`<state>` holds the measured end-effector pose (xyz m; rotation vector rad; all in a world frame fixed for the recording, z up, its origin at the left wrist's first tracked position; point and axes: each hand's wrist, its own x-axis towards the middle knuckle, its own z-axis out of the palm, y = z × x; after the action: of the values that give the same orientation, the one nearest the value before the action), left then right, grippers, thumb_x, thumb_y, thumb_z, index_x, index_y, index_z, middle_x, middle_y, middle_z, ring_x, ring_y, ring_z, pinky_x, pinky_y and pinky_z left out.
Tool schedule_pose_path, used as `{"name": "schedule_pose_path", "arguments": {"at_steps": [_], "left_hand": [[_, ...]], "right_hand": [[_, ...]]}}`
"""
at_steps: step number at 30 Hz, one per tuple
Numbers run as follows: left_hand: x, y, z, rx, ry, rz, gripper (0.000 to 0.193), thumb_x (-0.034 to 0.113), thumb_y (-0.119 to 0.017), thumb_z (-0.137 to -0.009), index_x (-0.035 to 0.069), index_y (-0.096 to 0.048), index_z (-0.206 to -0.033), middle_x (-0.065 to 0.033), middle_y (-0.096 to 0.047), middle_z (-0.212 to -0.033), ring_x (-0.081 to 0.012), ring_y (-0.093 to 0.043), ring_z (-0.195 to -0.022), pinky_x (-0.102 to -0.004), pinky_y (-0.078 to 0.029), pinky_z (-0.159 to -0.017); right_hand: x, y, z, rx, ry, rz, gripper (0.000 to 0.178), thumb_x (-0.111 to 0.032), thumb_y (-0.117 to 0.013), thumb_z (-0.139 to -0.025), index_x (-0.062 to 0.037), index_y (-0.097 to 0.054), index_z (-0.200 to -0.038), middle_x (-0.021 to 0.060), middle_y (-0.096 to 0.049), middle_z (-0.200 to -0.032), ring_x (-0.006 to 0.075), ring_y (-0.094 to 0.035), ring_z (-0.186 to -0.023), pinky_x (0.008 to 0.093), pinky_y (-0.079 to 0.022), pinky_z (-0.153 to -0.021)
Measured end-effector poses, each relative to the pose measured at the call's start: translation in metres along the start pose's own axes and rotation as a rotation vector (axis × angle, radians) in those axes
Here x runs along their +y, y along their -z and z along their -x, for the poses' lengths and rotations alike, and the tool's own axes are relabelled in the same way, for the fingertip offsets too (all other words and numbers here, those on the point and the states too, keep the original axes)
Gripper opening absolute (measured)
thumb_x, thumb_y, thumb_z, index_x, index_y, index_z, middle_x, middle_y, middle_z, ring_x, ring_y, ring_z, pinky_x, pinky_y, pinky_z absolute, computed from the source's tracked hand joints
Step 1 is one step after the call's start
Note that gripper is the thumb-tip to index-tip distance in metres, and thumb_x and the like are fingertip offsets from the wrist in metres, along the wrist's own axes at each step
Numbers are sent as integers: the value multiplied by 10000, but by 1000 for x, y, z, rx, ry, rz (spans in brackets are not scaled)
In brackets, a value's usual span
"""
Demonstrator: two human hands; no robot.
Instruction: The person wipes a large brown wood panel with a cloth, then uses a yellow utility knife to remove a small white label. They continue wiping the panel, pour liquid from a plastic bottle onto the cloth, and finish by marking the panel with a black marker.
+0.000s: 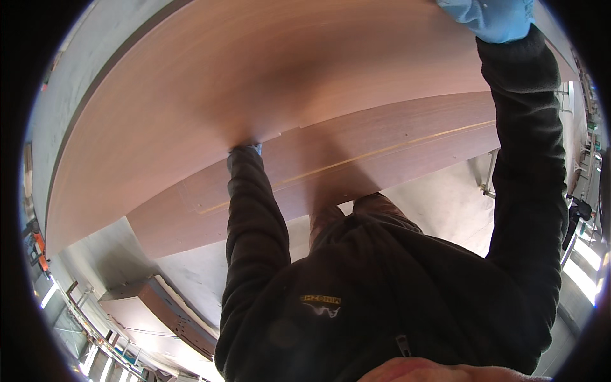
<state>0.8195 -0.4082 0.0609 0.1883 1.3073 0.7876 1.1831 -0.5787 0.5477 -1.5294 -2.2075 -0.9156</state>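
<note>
A big reddish-brown wooden panel (210, 83) with a curved outline fills the upper part of the view. My left hand (258, 149) is at its near edge. The dark sleeve hides nearly all of that hand, leaving a bit of blue glove in sight, so its fingers do not show. At the upper right, my blue-gloved right hand (490, 19) is over the panel's far right part. The top of the picture cuts off its fingers. Below the panel's near edge runs a second wooden board (382, 143) with a pale yellow strip along it.
A pale grey surface (439, 197) shows beyond the lower board, close to my legs. At the lower left stands a brown and white piece (159, 318) with a curved edge. Metal supports (490, 172) are at the right, and an orange object (39, 245) is at the far left.
</note>
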Motion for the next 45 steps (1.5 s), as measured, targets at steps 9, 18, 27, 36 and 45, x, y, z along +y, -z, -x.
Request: {"name": "schedule_pose_path", "arguments": {"at_steps": [9,18,27,36,45], "left_hand": [[2,11,15,13,0,4,669,437,-485,-1134,42,-394,-1666,-136,-362,-1754,-402,-366,-1593,-554,-288,-1306],[5,13,15,26,9,32,678,441,-488,-1133,39,-386,-1669,-139,-353,-1758,-400,-363,-1595,-542,-287,-1312],[9,11,11,16,5,33,686,444,-491,-1131,35,-379,-1671,-142,-345,-1763,-398,-361,-1597,-530,-286,-1317],[26,25,5,-55,22,19,695,447,-494,-1130,32,-371,-1674,-145,-336,-1767,-396,-358,-1599,-517,-286,-1323],[104,100,162,-299,117,590,980,621,-586,-1056,-6,-213,-1710,-202,-230,-1795,-415,-331,-1605,-521,-303,-1329]], "right_hand": [[-5,3,4,-13,-24,-14,577,-489,-807,-924,-76,-627,-563,169,-542,-536,394,-569,-486,453,-434,-475],[6,-7,-1,-12,13,39,566,-480,-784,-942,-67,-645,-580,169,-552,-551,403,-584,-512,463,-441,-492],[2,-11,0,89,6,44,580,-460,-719,-1008,-56,-631,-601,142,-526,-550,360,-550,-494,428,-414,-483],[5,8,22,-154,6,-189,390,-375,-805,-1010,3,-755,-928,107,-646,-705,236,-624,-604,323,-500,-598],[-41,36,32,-124,-128,-142,686,-714,-729,-903,-62,-637,-711,94,-534,-596,321,-576,-564,409,-467,-560]]}}
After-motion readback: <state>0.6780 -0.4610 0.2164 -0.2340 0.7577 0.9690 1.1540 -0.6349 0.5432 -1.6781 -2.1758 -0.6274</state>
